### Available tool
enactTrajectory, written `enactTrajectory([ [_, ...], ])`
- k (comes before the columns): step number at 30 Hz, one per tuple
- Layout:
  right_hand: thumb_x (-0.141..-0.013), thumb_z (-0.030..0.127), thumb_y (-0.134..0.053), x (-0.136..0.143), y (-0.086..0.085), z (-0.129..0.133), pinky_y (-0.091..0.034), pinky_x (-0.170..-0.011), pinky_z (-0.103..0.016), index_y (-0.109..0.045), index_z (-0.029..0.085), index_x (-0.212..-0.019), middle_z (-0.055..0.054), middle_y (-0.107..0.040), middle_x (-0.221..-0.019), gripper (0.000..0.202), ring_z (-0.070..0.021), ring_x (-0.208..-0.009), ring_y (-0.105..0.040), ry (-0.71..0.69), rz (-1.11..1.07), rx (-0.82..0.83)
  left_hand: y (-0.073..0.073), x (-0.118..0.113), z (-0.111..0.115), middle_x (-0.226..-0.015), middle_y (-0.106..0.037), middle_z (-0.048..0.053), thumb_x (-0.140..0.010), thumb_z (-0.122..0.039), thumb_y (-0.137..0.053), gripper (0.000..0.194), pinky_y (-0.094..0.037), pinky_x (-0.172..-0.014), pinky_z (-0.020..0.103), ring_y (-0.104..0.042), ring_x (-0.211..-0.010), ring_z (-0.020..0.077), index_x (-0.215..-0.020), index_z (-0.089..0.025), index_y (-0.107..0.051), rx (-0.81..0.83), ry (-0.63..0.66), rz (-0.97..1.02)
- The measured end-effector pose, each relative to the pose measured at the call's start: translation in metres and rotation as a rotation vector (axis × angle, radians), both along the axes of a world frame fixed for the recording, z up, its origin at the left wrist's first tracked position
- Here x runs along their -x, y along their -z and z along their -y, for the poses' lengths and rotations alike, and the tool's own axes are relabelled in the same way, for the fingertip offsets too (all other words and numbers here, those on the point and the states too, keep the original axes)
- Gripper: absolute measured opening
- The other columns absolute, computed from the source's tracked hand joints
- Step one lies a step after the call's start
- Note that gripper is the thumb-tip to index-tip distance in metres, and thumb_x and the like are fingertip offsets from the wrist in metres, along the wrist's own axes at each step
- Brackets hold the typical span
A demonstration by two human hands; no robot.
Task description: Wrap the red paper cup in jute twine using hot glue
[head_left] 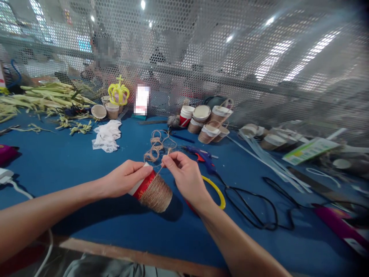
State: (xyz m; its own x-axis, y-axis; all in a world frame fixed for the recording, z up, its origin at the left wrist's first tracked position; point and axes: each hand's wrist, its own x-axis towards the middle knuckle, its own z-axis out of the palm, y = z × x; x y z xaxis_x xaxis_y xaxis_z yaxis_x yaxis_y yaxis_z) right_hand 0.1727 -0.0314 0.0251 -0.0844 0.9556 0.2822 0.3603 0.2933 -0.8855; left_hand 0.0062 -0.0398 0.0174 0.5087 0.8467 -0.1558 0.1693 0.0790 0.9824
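Note:
My left hand (127, 177) is closed around the white-rimmed end of a red paper cup (145, 184), tilted above the table. Brown twine (157, 195) is wound closely around the cup's narrower part, and a red band still shows beside it. My right hand (184, 173) pinches the free strand of twine between thumb and fingers, just off the cup's side. Behind my hands a loose pile of twine (155, 148) lies in loops on the table. A blue glue gun (203, 156) with a red trigger rests beyond my right hand.
Several twine-wrapped cups (209, 132) stand at the back against a perforated metal screen (184, 69). Pale glue sticks (268, 161) and a black cord (259, 207) lie to the right. A crumpled white cloth (107, 135) and a heap of dried husks (49, 96) are left. A yellow ring (217, 190) sits by my right wrist.

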Motion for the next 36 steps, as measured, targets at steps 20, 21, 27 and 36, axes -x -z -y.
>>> enactTrajectory([
  [20, -0.075, 0.031, -0.055, 0.007, 0.005, 0.001, -0.039, -0.054, -0.022, -0.055, 0.018, -0.060, 0.004, -0.054, -0.056, 0.019, -0.0101, -0.053, -0.047, -0.118, 0.016, 0.165, -0.003, 0.006, 0.004, -0.053, -0.036, -0.004, -0.081, -0.042, -0.036, 0.036, -0.023, -0.041, 0.017, -0.027, -0.047, 0.0066, -0.058, -0.015, -0.042, -0.253, 0.085, -0.079],
  [21, -0.074, 0.032, -0.056, 0.007, 0.006, 0.001, -0.039, -0.053, -0.022, -0.055, 0.018, -0.060, 0.004, -0.054, -0.056, 0.020, -0.0100, -0.053, -0.047, -0.127, 0.015, 0.179, -0.003, 0.006, 0.003, -0.052, -0.036, -0.005, -0.081, -0.042, -0.037, 0.036, -0.024, -0.041, 0.017, -0.027, -0.047, 0.0064, -0.058, -0.015, -0.043, -0.252, 0.089, -0.073],
  [27, -0.082, 0.050, -0.039, -0.005, 0.007, -0.005, -0.045, -0.055, -0.026, -0.063, 0.014, -0.075, -0.006, -0.063, -0.071, 0.044, -0.0153, -0.065, -0.058, -0.177, -0.041, 0.314, -0.001, 0.003, -0.009, -0.055, -0.048, -0.003, -0.079, -0.044, -0.044, 0.036, -0.031, -0.045, 0.017, -0.038, -0.048, 0.0069, -0.066, -0.013, -0.054, -0.071, -0.145, 0.103],
  [36, -0.073, 0.040, -0.060, -0.006, 0.004, -0.001, -0.049, -0.061, -0.027, -0.061, 0.017, -0.092, -0.003, -0.064, -0.082, 0.029, -0.0150, -0.071, -0.059, -0.343, -0.288, 0.481, -0.001, 0.010, -0.024, -0.067, -0.063, 0.005, -0.073, -0.049, -0.054, 0.040, -0.043, -0.060, 0.023, -0.055, -0.063, 0.0131, -0.079, -0.010, -0.061, 0.074, -0.130, 0.358],
])
